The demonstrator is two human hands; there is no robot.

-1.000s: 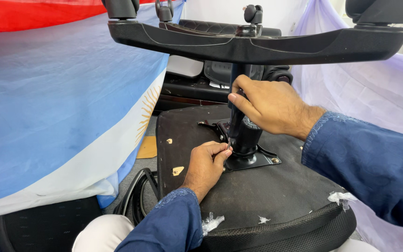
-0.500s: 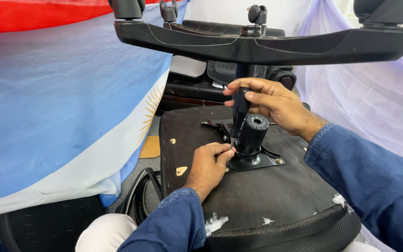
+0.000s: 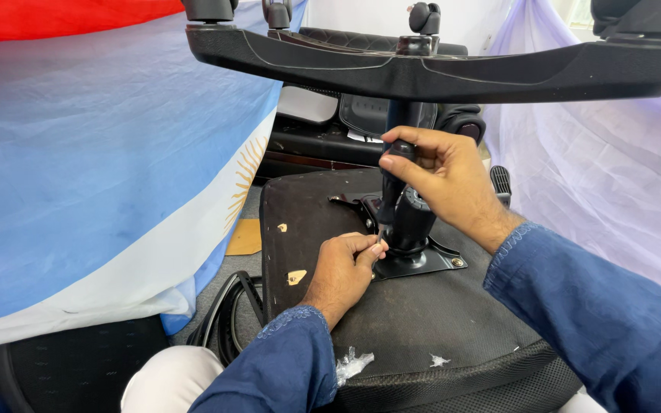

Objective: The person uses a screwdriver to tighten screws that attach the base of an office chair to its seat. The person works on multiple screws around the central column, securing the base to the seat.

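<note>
Upturned chair seat (image 3: 437, 321), metal plate (image 3: 422, 264) bolted at centre; right hand (image 3: 445, 180) fingers closed around black screwdriver (image 3: 389, 195) standing at plate's left edge; left hand (image 3: 343, 268) fingertips pinched at its tip; base (image 3: 437, 73) overhead.

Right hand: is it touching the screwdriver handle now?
Touching. The head view shows the right hand wrapped around the top of the black screwdriver handle, fingers closed on it.

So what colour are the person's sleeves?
Dark blue. Both sleeves show clearly in the head view, the only view there is.
</note>
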